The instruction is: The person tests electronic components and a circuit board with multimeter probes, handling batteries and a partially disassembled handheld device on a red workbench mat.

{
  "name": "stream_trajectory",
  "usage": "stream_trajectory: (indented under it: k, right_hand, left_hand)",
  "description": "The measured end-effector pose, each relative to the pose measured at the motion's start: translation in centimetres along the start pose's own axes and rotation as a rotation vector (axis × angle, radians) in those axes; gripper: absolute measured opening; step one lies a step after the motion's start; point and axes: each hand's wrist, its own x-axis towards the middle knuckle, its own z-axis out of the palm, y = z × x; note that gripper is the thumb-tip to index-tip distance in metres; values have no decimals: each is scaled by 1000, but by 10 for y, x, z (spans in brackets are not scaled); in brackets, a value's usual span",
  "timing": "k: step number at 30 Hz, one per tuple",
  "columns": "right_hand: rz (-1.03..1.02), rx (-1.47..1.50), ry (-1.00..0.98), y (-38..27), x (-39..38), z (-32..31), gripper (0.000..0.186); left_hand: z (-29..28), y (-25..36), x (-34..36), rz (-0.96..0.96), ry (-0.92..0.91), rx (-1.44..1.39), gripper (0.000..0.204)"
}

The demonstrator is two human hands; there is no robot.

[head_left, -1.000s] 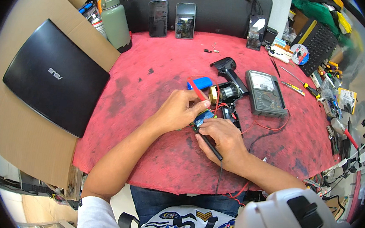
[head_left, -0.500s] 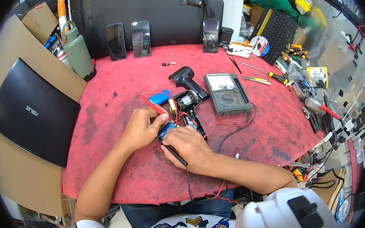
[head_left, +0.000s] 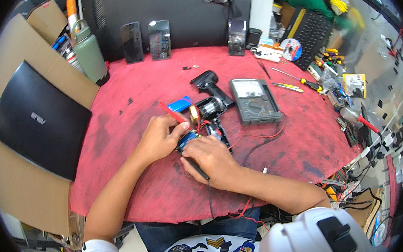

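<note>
Left hand (head_left: 159, 139) pinches a red probe (head_left: 171, 113) that points toward 11 o'clock. Right hand (head_left: 211, 157) grips a black probe (head_left: 197, 169), its tip on a small blue circuit board (head_left: 187, 139) between both hands. An analogue multimeter (head_left: 254, 102) lies at 1 o'clock on the red mat (head_left: 133, 92).

This is looking like an electronics repair workshop. A worn red mat (head_left: 133, 97) is covering the tabletop (head_left: 110, 199), and an analogue multimeter (head_left: 254, 102) is sitting on it with red and black leads (head_left: 262, 135) trailing away. Screwdrivers (head_left: 293, 78) and other small tools are lying along the far right edge, phones (head_left: 159, 39) are leaning against a large dark screen (head_left: 172, 10) at the back, and a closed black laptop (head_left: 36, 117) is resting on cardboard (head_left: 7, 63) — a bench crowded with opened gadgets, wires and parts.
</note>
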Motion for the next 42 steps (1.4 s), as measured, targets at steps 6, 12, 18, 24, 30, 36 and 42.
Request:
stream_trajectory:
  k: [6,12,18,24,30,36,42]
  right_hand:
    - [75,183,-42,3,3,-20,12]
    - [255,522,194,3,15,-50,31]
    - [394,643,363,-2,24,-44,35]
    - [295,626,259,12,24,-47,35]
    - [359,389,731,38,24,-104,51]
    - [387,191,1107,103,15,-162,45]
    - [498,221,1070,134,6,-167,42]
  left_hand:
    - [-3,0,4,14,7,-28,31]
    - [-14,28,-7,245,175,87,24]
    - [-1,42,-18,473,62,139,20]
    - [3,32,-18,507,63,193,36]
    - [-7,26,-30,292,-74,433,65]
    - [-10,17,-23,205,-156,240,53]
    - [-26,3,-13,47,-220,14,48]
